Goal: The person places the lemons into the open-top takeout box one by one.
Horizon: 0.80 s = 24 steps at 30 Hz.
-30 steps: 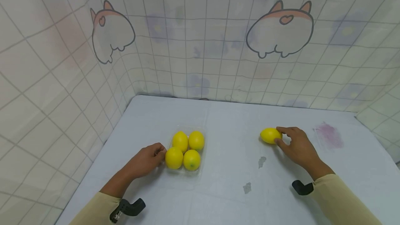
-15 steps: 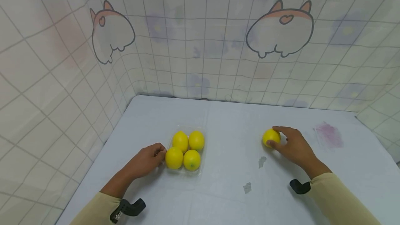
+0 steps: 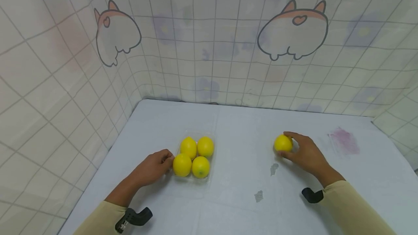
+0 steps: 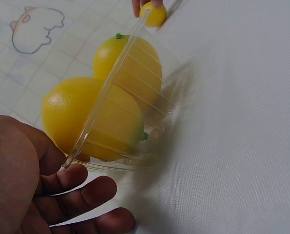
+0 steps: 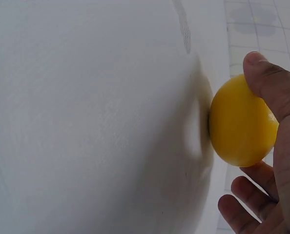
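Note:
My right hand [image 3: 309, 158] holds a yellow lemon [image 3: 282, 143] between thumb and fingers at the right of the table. In the right wrist view this lemon [image 5: 240, 124] sits at the table surface, the thumb on one side and a finger on the other. On the left, a clear plastic box [image 4: 102, 96] holds several lemons [image 3: 200, 167] set close together. My left hand [image 3: 155, 168] pinches the box's left rim. Its thumb [image 4: 51, 155] lies against the rim in the left wrist view, and the lower fingers spread below.
White cloth covers the table [image 3: 235, 206]. Two grey patches [image 3: 258, 196] lie near its middle, and a pink stain [image 3: 344, 141] is at the right. A tiled-pattern curtain [image 3: 209, 46] hangs behind and along the left side.
The lemon under my right hand has turned from lying sideways to showing its round end. The right hand has shifted slightly left, its thumb now lower on the lemon. My left hand stays put.

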Each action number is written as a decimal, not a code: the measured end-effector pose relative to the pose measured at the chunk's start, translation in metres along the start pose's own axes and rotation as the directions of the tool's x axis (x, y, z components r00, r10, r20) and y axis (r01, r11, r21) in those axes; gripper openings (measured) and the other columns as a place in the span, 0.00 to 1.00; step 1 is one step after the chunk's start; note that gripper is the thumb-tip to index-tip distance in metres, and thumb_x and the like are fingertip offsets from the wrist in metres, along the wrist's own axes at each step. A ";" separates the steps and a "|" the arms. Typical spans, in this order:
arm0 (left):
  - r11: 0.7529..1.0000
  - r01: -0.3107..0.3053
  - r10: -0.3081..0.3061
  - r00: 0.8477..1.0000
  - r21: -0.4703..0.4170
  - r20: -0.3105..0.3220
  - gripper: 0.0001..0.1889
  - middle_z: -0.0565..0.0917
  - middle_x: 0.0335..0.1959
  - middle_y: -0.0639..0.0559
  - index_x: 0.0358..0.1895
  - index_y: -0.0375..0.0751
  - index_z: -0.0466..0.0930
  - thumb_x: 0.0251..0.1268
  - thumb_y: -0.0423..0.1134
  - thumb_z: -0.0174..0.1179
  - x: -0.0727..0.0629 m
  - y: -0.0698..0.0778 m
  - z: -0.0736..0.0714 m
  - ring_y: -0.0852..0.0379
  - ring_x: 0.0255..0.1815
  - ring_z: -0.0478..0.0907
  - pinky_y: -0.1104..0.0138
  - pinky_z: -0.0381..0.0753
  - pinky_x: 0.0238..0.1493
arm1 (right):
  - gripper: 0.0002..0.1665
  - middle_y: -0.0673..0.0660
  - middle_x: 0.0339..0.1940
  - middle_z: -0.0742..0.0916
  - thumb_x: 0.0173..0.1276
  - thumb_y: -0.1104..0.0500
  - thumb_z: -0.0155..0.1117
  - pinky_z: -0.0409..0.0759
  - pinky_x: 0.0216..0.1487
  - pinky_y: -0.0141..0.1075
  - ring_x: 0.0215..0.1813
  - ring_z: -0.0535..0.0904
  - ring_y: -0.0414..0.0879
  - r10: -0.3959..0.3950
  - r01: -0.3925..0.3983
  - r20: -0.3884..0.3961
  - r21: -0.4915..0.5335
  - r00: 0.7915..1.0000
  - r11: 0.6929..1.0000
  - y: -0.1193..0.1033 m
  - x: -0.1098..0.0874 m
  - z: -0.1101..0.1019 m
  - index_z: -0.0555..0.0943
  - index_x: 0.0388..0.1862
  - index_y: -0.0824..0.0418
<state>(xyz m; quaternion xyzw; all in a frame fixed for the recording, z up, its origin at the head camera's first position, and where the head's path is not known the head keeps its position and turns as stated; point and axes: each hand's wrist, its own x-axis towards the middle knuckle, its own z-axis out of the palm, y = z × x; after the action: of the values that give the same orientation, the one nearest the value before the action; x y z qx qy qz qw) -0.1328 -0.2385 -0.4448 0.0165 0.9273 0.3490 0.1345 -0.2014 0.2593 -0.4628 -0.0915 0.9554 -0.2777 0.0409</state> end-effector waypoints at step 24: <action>1.000 0.015 -0.015 1.000 0.010 0.007 0.08 0.78 0.31 0.51 0.45 0.44 0.77 0.79 0.42 0.50 -0.001 0.005 -0.001 0.53 0.31 0.72 0.61 0.73 0.31 | 0.54 0.69 0.72 0.72 0.58 0.34 0.77 0.75 0.57 0.64 0.60 0.75 0.67 0.007 -0.009 0.032 0.033 0.999 0.999 -0.007 -0.009 0.004 0.67 0.77 0.55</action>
<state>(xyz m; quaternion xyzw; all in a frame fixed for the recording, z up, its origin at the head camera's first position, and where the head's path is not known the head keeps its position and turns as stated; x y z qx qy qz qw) -0.1327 -0.2353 -0.4408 0.0116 0.9286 0.3434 0.1404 -0.1910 0.2532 -0.4627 -0.0914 0.9502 -0.2920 0.0588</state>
